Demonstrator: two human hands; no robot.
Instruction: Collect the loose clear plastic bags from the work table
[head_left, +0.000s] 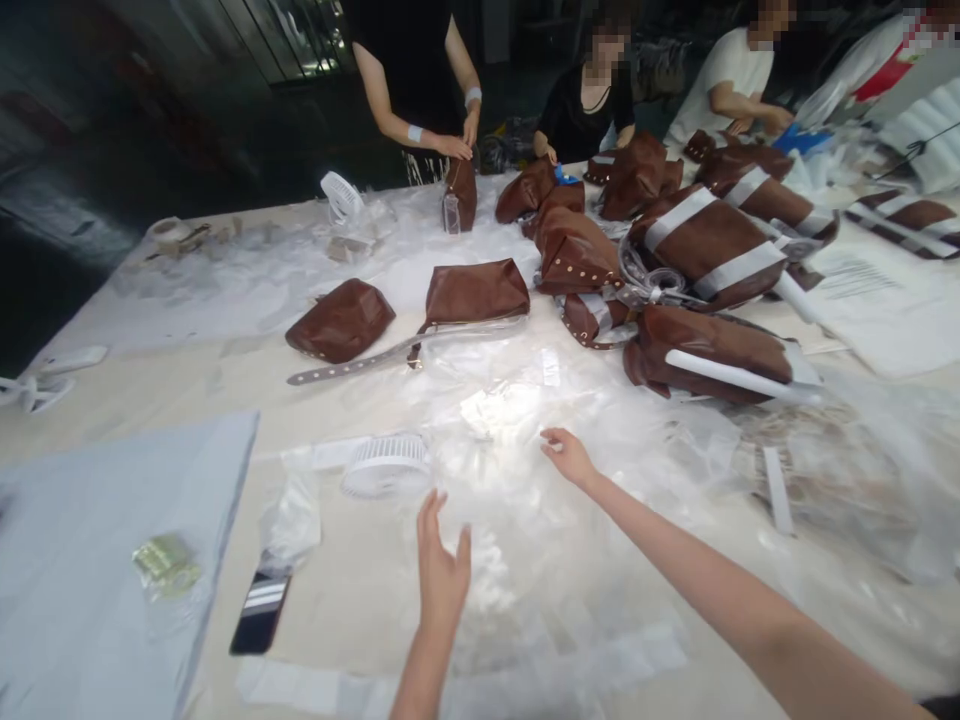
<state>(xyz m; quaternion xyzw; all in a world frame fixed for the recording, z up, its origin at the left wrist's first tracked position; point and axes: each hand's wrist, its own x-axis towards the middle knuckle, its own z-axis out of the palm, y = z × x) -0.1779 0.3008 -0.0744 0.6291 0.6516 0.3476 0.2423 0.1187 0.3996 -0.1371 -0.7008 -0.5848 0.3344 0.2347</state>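
My left hand [442, 560] is held over the table with thumb and fingers spread, holding nothing. Just beyond its fingertips lies a white handheld fan [388, 465]. Further forward and to the right, my right hand [571, 458] hovers above thin clear plastic bags [502, 415], its fingers loosely bent and apart, with nothing visible in them. Beyond both hands, a brown leather bag [477, 292] lies with a plastic-wrapped strap [352, 368] in front of it. Another brown bag [341, 320] rests to its left.
Brown bags [705, 245], some with white wrapping strips, are heaped at the right. A phone [259, 612] and a greenish tape roll [166, 563] lie at the left. Several co-workers stand or sit along the far side; one handles an upright brown bag [460, 195].
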